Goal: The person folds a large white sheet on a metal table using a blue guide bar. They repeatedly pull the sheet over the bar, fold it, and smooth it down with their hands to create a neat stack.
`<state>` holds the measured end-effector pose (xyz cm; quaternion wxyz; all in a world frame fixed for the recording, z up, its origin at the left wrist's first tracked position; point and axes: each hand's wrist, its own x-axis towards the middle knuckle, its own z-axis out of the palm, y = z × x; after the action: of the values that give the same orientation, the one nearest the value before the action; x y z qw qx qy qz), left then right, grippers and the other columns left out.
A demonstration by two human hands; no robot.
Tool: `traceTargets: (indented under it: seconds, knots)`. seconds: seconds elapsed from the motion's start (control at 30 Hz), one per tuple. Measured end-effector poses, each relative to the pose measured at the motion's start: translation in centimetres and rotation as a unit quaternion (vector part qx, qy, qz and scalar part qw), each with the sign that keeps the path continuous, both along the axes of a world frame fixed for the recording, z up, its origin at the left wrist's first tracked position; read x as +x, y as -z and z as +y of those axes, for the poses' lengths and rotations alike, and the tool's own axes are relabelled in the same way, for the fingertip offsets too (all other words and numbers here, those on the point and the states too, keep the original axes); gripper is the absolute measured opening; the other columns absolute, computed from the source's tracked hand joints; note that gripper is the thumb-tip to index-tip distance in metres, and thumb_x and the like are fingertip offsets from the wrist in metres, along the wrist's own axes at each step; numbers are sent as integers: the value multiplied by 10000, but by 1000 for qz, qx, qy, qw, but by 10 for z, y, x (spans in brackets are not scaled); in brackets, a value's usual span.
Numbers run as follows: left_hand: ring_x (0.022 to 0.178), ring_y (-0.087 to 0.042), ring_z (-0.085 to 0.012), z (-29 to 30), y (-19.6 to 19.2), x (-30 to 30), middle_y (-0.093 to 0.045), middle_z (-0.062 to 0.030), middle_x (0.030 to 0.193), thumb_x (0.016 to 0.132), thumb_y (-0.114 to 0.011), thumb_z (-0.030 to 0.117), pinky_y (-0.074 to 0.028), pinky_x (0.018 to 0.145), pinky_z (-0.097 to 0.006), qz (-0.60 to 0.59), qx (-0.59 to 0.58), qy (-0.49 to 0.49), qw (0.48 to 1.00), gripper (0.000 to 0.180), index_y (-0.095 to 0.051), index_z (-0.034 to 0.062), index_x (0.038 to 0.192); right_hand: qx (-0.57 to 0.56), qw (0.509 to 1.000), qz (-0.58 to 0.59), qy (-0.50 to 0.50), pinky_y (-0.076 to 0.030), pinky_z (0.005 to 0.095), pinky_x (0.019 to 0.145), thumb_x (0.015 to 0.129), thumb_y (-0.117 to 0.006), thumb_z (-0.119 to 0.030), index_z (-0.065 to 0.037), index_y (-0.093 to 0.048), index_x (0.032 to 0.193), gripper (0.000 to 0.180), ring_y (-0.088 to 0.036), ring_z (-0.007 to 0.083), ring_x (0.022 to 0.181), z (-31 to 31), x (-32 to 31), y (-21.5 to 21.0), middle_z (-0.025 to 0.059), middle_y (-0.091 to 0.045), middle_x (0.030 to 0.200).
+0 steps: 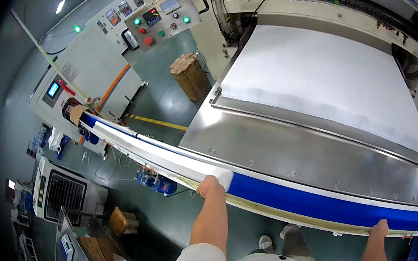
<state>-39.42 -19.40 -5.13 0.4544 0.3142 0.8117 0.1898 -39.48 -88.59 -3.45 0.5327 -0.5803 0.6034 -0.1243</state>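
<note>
1. Control panel (164,23): two displays, one showing lit red digits, one pale; the labels by its buttons are too small to read.
2. White cabinet (99,71): one small bluish screen (53,89), its text too small to make out.
3. Three posters (124,8) hang in a row in the background, their print also unreadable here.
4. Counted: one long rail (260,187), one metal table (275,148), one large white sheet or stack (308,74) (which of these, I cannot tell), one brown cylinder (190,77) on the floor, two shoes (266,242) below the rail.
5. The long rail runs along the metal table's near edge and reaches well past its near left corner; a white strip (170,160) covers its left part, a blue strip (332,206) its right.
6. Left hand (209,185): curled around the rail's near edge, beside where white meets blue.
7. Right hand (379,229): touching the same edge near the rail's right end; its fingers are hidden, so I cannot tell how firmly they close.
8. The rail lies just beyond both hands, which are well apart.
</note>
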Motion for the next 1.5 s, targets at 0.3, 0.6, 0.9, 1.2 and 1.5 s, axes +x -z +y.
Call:
traceTargets:
  seconds: [0.3,0.6,0.9,1.2,1.5]
  knots:
    - [1026,-568,-346,26,47,-10,-533,-245,1125,756,-549,154,-480,867,-404,224,-8,338,914,478,-387,-74,1144,19,998,35,44,-464,383,752,819,-386,-240,79,-610,969,417,-599,293,882,-1,4,14,174,-616,1020]
    - [1041,-577,-305,-32,-78,0,-527,-232,1172,840,-496,212,-485,852,-355,246,-40,497,831,510,-342,-104,1210,-210,902,277,-256,-474,373,799,843,-403,-226,75,-585,1045,406,-606,294,938,-32,4,35,196,-612,1058]
    - [941,-637,-250,12,-13,-14,-626,-141,1068,762,-675,153,-496,794,-350,377,29,605,701,373,-573,64,1110,-128,953,222,-159,-448,390,866,899,-310,-195,27,-607,1050,401,-586,311,1027,-62,6,82,186,-607,1108]
    - [989,-622,-248,68,30,-47,-625,-106,1093,749,-690,173,-499,783,-354,331,53,525,783,403,-569,76,1121,-156,924,272,-221,-468,394,835,902,-314,-185,11,-623,1015,383,-604,312,997,-23,5,91,184,-625,1067]
    - [972,-625,-243,9,-10,-13,-628,-104,1080,770,-670,163,-484,783,-334,362,63,596,714,392,-561,65,1134,-190,931,244,-192,-503,416,772,895,-375,-177,-20,-626,1015,320,-624,319,959,-94,2,129,178,-634,1045]
